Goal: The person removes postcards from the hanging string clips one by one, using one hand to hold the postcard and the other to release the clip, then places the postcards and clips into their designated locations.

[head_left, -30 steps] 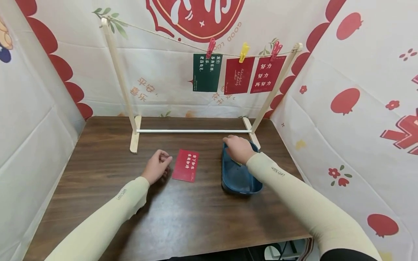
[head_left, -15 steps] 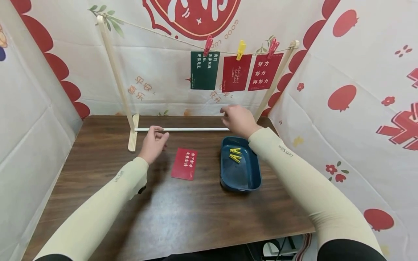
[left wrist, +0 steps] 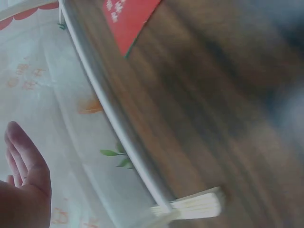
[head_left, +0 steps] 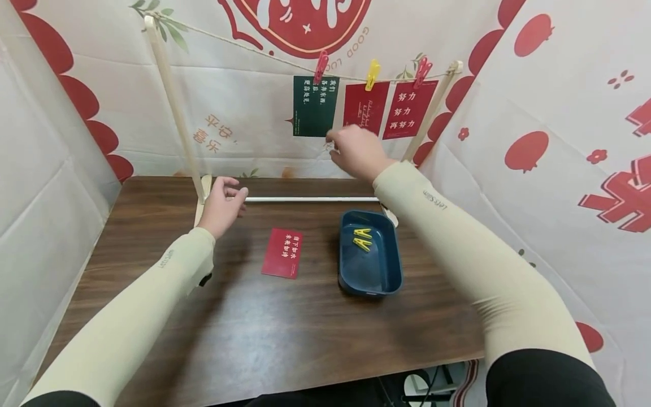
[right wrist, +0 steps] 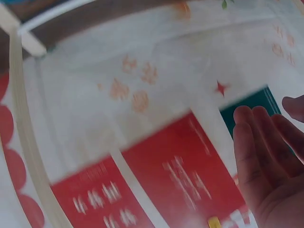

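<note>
My right hand is raised in front of the lower edges of the hanging cards, fingers extended and holding nothing, as the right wrist view also shows. Behind its fingertips is a green card, clipped by a pink clothespin. A red card hangs from a yellow clothespin, and another red card from a pink clothespin. My left hand hovers near the left foot of the wooden frame, fingers loosely bent around nothing. One more red card lies flat on the table.
A blue tray with yellow clothespins stands right of the lying card. The frame's left post and right post carry a sagging string. A white rod joins its feet. Printed cloth surrounds the table.
My right hand has risen from the blue tray to the hanging cards. My left hand has moved forward and left, away from the lying card, toward the frame's left foot.
</note>
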`<state>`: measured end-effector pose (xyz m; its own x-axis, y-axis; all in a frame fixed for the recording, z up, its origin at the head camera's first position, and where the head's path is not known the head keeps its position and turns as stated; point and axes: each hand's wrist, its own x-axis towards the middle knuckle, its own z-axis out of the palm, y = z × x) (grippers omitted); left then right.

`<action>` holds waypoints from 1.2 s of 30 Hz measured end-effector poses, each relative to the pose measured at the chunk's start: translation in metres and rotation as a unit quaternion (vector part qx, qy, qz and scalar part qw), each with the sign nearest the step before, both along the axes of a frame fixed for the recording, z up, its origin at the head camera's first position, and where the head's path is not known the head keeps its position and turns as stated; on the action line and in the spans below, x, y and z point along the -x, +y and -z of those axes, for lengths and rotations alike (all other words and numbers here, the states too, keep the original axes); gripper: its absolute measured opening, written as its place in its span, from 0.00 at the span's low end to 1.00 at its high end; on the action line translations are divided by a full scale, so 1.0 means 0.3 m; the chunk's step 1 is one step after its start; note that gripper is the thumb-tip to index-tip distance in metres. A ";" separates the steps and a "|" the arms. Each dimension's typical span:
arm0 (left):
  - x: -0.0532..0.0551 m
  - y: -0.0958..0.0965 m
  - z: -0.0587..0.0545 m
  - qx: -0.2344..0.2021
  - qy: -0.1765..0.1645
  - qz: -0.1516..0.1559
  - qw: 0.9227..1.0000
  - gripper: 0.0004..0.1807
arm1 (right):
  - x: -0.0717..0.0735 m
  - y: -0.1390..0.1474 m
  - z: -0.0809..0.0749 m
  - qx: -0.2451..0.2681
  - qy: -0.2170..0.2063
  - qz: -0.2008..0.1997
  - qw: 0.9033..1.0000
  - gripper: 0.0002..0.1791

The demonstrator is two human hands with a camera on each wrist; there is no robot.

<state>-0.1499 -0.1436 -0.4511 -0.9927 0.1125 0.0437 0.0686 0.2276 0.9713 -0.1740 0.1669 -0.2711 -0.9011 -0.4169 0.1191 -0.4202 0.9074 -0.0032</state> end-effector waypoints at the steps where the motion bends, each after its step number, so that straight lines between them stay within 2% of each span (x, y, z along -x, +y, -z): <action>1: 0.010 0.011 -0.013 -0.001 0.000 0.003 1.000 0.29 | 0.007 -0.004 -0.032 -0.001 0.004 0.005 1.000 0.20; 7: 0.096 0.094 -0.090 -0.017 0.009 -0.009 1.000 0.26 | 0.034 -0.034 -0.232 0.017 0.023 0.048 0.998 0.20; 11: 0.156 0.152 -0.121 -0.025 0.016 -0.017 0.999 0.24 | 0.053 -0.049 -0.310 0.025 0.031 0.061 0.997 0.22; 14: 0.182 0.190 -0.137 -0.025 0.016 -0.012 0.999 0.24 | 0.067 -0.053 -0.337 0.027 0.034 0.064 0.997 0.23; 21: 0.208 0.237 -0.173 -0.024 0.003 0.000 1.000 0.25 | 0.090 -0.067 -0.373 0.018 0.045 0.082 0.995 0.27; 26: 0.209 0.241 -0.196 -0.033 -0.006 0.000 0.999 0.27 | 0.101 -0.092 -0.398 0.031 0.050 0.097 0.994 0.32; 31: 0.211 0.269 -0.217 -0.036 -0.002 0.022 0.999 0.33 | 0.106 -0.127 -0.412 0.049 0.028 0.109 0.992 0.36; 33: 0.204 0.284 -0.223 -0.037 0.002 0.026 0.999 0.33 | 0.104 -0.143 -0.411 0.061 0.016 0.109 0.992 0.35; 36: 0.185 0.308 -0.230 -0.043 0.015 0.013 0.999 0.30 | 0.098 -0.162 -0.403 0.077 0.009 0.108 0.991 0.31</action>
